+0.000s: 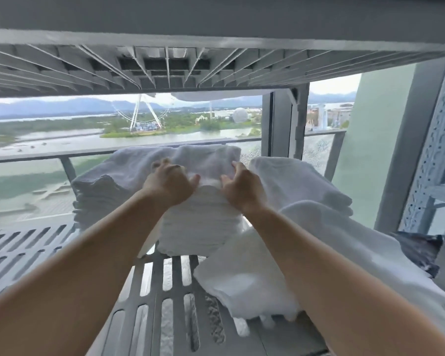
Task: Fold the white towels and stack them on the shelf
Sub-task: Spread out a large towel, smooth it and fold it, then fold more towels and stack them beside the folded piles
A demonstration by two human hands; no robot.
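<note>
A stack of folded white towels (201,222) stands on the grey slotted shelf (165,291), at its middle. My left hand (168,183) and my right hand (239,186) both rest on top of the stack, fingers spread and reaching over the top towel (206,156). Neither hand plainly grips it. Another stack of white towels (95,199) stands to the left. Folded towels (301,181) lie at the right, and a looser white towel (262,273) lies in front of them.
The grey ribbed underside of the upper shelf (190,68) hangs low overhead. A perforated metal upright (429,147) stands at the right. A dark cloth (419,247) lies at the right edge. Behind the shelf is a window with a railing (49,156).
</note>
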